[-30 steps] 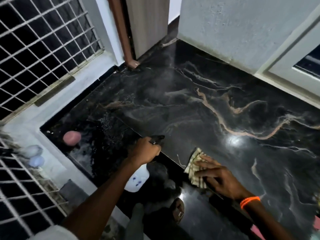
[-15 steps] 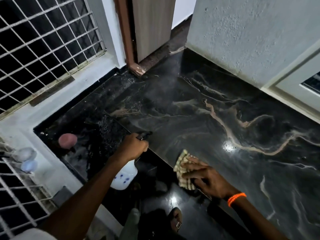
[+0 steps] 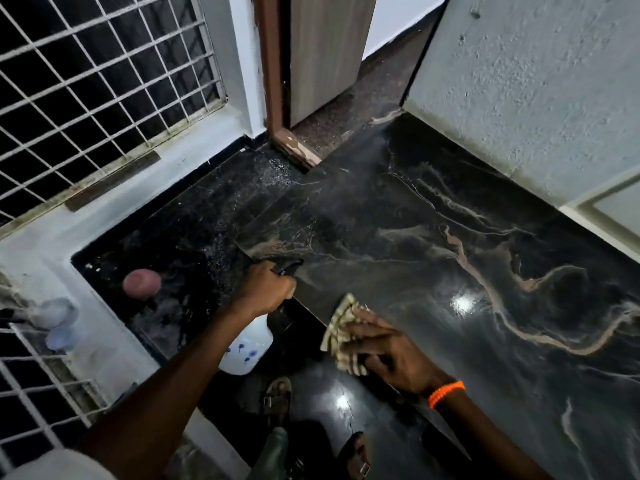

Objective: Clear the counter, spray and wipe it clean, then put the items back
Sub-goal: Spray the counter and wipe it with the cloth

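Gripping a white spray bottle (image 3: 247,348) by its dark trigger head, the person's left hand (image 3: 265,289) holds it over the near-left corner of the black marble tabletop (image 3: 450,244), the bottle's long axis running downward toward the floor and its nozzle (image 3: 291,264) pointing across the tabletop toward the far wall. What the bottle contains cannot be told. The right hand (image 3: 388,351), an orange band (image 3: 446,394) at its wrist, presses flat on a checked cloth (image 3: 341,332) at the tabletop's near edge, fingers spread over it. Fine droplets speckle the lower dark slab (image 3: 194,237) to the left, where a pink round object (image 3: 142,284) sits near its left edge.
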